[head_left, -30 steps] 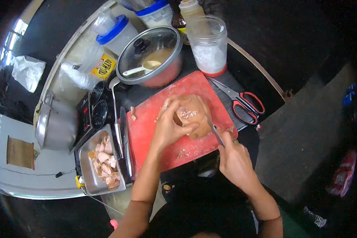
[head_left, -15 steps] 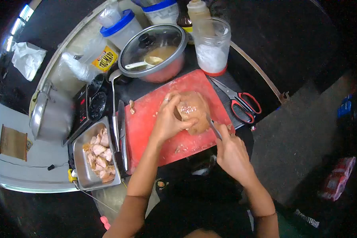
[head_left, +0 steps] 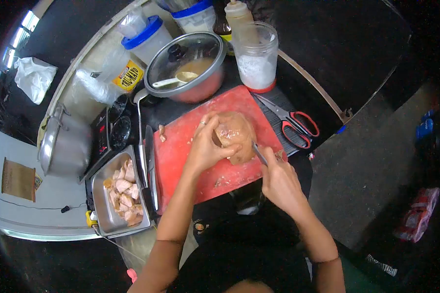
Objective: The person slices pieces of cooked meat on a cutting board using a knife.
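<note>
On the red cutting board (head_left: pixel 200 180) lies a large, pale, glossy chicken breast (head_left: pixel 237 132). My left hand (head_left: pixel 208 144) grips its left side, fingers over the top and thumb along the near edge. A knife (head_left: pixel 260 154) is in my closed right hand (head_left: pixel 281 183), its blade against the chicken's right edge. Most of the knife's handle is hidden by my fingers. Small meat scraps (head_left: pixel 162 133) lie at the board's left side. Cut chicken chunks (head_left: pixel 124 190) sit in a steel tray (head_left: pixel 99 198) to the left.
Left of the board lie a long knife (head_left: pixel 150 166) and a ladle (head_left: pixel 142 146). Red-handled scissors (head_left: pixel 298 128) are at its right. Behind stand a lidded bowl (head_left: pixel 208 88) and a jar of white powder (head_left: pixel 256 68). A metal pot (head_left: pixel 66 144) is far left.
The whole view has shifted slightly. My right hand and the knife stay at the chicken's right edge with only a slight movement; my left hand keeps its hold.
</note>
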The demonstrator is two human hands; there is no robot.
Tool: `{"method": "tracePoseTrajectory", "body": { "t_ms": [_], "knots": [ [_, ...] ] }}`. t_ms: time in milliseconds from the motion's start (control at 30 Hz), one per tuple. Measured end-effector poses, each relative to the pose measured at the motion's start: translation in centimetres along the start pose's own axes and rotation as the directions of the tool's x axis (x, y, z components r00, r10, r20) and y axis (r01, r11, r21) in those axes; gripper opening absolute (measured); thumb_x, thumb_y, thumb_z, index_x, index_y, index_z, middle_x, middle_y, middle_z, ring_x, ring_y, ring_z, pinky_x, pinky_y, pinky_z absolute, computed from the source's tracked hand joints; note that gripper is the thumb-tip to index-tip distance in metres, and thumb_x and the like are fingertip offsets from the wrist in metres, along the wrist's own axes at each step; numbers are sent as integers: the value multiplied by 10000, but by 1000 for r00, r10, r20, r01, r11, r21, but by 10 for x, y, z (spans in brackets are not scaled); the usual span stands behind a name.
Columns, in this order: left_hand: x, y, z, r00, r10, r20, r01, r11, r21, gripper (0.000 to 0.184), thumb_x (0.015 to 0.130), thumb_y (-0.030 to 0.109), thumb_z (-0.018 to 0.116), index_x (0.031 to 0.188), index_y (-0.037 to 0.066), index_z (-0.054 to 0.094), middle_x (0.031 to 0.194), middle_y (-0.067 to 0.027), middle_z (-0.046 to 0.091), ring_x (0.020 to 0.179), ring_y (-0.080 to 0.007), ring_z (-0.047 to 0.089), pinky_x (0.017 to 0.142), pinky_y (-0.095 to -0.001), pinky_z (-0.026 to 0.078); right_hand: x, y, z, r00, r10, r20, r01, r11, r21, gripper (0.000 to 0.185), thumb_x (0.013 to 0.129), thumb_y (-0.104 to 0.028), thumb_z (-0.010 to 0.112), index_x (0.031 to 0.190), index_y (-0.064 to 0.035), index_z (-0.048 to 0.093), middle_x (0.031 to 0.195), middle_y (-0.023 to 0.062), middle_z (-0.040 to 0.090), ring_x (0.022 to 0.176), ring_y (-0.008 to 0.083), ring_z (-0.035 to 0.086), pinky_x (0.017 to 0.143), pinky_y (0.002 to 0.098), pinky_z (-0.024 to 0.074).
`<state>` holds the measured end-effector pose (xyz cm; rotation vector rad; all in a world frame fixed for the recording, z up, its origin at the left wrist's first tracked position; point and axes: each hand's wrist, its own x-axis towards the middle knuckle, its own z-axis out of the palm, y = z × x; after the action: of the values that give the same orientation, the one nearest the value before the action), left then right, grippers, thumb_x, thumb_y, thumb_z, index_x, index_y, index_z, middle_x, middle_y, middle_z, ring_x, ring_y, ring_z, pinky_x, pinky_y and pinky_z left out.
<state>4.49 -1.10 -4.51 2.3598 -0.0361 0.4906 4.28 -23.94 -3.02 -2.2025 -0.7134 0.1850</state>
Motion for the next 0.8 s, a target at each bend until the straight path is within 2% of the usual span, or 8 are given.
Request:
{"method": "tracePoseTrajectory", "body": {
  "t_ms": [133,233,367,433,533,633,800],
  "knots": [
    [0,7,-2,1000,-29,-11,29,1000,5,684,568,229,881,1156,12,608,1197,-148,576,1175,-311,544,1003,-395,443,5,-4,-2,999,26,42,-27,999,19,385,863,11,563,1230,-46,459,779,303,609,776,500,606,675,581,451],
    [0,9,-3,1000,-15,4,14,1000,21,689,564,232,887,1152,11,603,1191,-149,574,1161,-311,547,997,-398,448,-23,-1,-4,999,36,-2,-36,998,46,377,870,-4,562,1230,-38,458,799,295,618,793,496,607,681,575,453],
    [0,4,-2,998,-57,36,58,997,-40,691,560,220,894,1150,12,599,1184,-143,570,1142,-302,550,977,-399,462,-19,1,5,1000,26,6,-26,1000,12,369,881,-27,541,1234,-29,433,820,297,636,764,479,637,660,555,504],
    [0,4,-2,1000,-24,19,24,999,-31,691,559,214,899,1148,14,597,1192,-141,565,1142,-301,550,968,-398,467,0,10,15,999,-46,-9,46,999,23,358,894,-40,541,1235,-30,434,826,298,636,763,480,636,657,556,501],
    [0,8,-3,1000,-8,21,9,1000,-16,693,558,208,903,1146,11,592,1208,-140,557,1144,-300,549,959,-397,474,-3,9,8,998,-57,-25,58,997,56,361,886,-30,544,1230,-23,434,789,290,633,750,478,635,655,554,500],
    [0,10,-2,1000,-22,15,23,1000,-15,696,554,203,902,1145,11,589,1209,-142,560,1139,-302,553,962,-402,472,-26,5,3,998,32,49,-34,999,40,363,884,-23,541,1229,-19,429,781,279,637,742,477,634,656,553,500],
    [0,9,1,1000,21,4,-21,1000,8,687,547,189,895,1137,17,588,1177,-138,568,1124,-298,559,963,-405,469,-7,10,15,1000,8,19,-9,998,54,362,892,-31,540,1233,-23,418,794,265,638,738,481,631,658,559,496]
  ]
}}
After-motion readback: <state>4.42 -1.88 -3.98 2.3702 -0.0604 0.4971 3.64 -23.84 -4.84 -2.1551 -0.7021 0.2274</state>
